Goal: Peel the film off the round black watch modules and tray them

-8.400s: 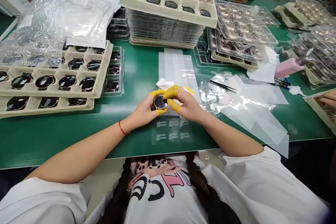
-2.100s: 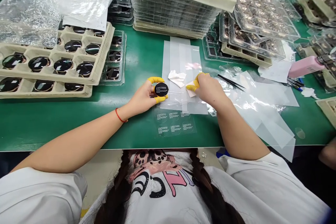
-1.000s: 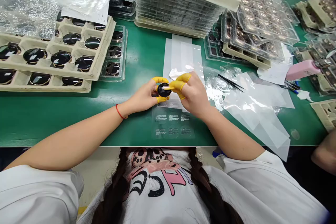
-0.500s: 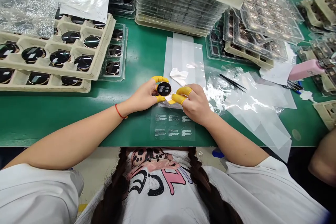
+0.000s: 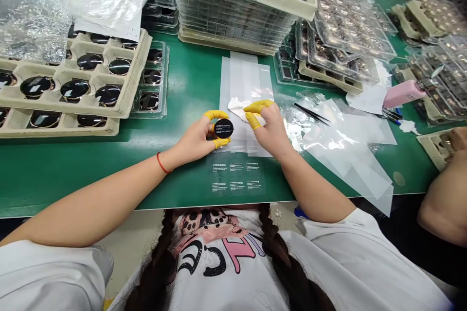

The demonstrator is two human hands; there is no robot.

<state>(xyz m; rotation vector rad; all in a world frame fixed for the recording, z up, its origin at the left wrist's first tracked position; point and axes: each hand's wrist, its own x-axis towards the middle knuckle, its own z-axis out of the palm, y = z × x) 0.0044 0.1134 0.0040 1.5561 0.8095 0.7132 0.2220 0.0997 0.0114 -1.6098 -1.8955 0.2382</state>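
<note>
Left hand [image 5: 195, 145], yellow finger covers on, pinches a round black disc with white printed text [image 5: 224, 128] by its edge, print up, above the green surface [image 5: 109, 175]. Right hand [image 5: 273, 131], also yellow-tipped, is at the crumpled white paper [image 5: 235, 105]; can't tell if thumb and index grip it. Clear film with white text blocks [image 5: 239, 177] lies nearer the person than the disc. Slim black tweezers [image 5: 312, 113] sit beyond right hand, on the right.

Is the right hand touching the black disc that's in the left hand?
No, a gap shows between the right hand and the disc, which only the left hand grips.
</note>
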